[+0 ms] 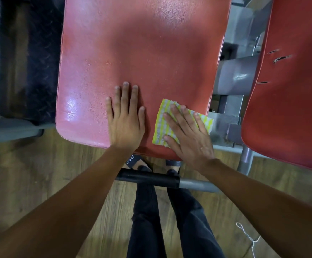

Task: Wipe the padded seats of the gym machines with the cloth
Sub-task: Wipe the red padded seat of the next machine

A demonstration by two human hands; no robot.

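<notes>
Wiping: cloth [160, 119] is pressed onto red seat pad [133, 53] by R hand [187, 135].
Cloth: yellow-and-white striped; lain at pad's near-right corner, partly covered by palm & fingers, one corner at pad's right edge.
R hand grip: nothing is clamped; fingers are held straight & spread, flat on cloth.
L hand [125, 121]: laid flat on bare pad just left of cloth, not touching it; fingers straight & close together, nothing held.
Pad surface: wet sheen & droplets are seen at left & centre; glare patch near front-left corner.
2nd pad [291, 99]: red, at right, apart from 1st; small tears [281, 57] are seen in its cover.
Frame: grey tube [233, 77] is seen btwn the two pads.
Below pad: black roller bar [147, 178] w/ grey end; sandals [132, 162] & dark trousers [147, 220] are crossed by it.
Floor [39, 174]: wood-look; white cord [248, 237] is seen lying at lower right.
</notes>
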